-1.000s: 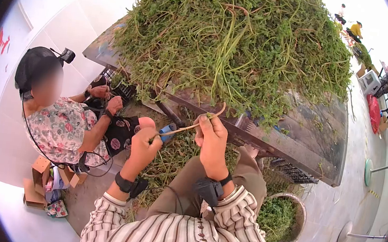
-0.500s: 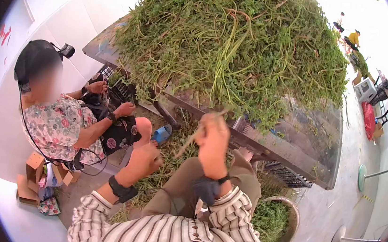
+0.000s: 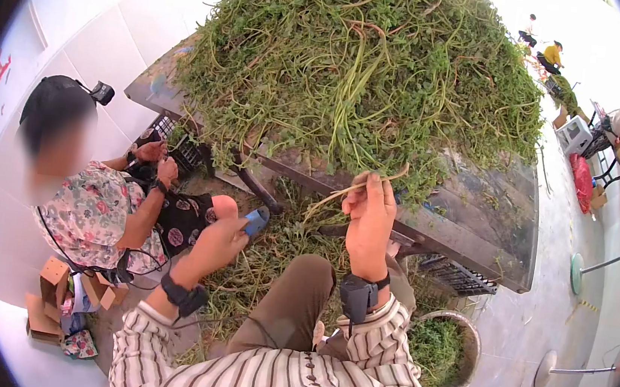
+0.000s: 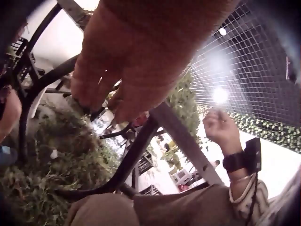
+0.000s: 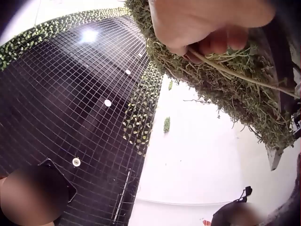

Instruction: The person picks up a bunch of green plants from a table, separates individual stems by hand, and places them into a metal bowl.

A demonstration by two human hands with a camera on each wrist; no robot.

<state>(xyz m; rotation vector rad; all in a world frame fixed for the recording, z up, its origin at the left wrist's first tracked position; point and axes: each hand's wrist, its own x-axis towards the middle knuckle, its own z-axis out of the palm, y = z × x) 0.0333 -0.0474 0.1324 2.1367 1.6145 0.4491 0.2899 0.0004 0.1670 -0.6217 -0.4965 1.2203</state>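
My right hand (image 3: pixel 369 222) pinches a long pale plant stem (image 3: pixel 331 197) between thumb and fingers, just in front of the table's near edge. One end of the stem sticks out past the fingertips and the other trails left; the right wrist view shows the stem (image 5: pixel 244 78) running out from under the curled fingers. Well apart from it, my left hand (image 3: pixel 217 246) hangs lower, its fingers loosely bent and nothing visible in them. Behind the right hand, a big heap of leafy green plants (image 3: pixel 368 71) covers much of the dark table (image 3: pixel 485 212).
At left sits a person in a flowered shirt (image 3: pixel 93 205), near a blue slipper (image 3: pixel 256 221). Loose plants (image 3: pixel 264 272) litter the floor. A tub (image 3: pixel 476 354) of greens stands by my right leg, and a black crate (image 3: pixel 460 276) under the table. Cardboard boxes (image 3: pixel 48 309) lie lower left.
My left hand has come off the stem's end and moved down and left. My right hand, still gripping the stem, has shifted right.
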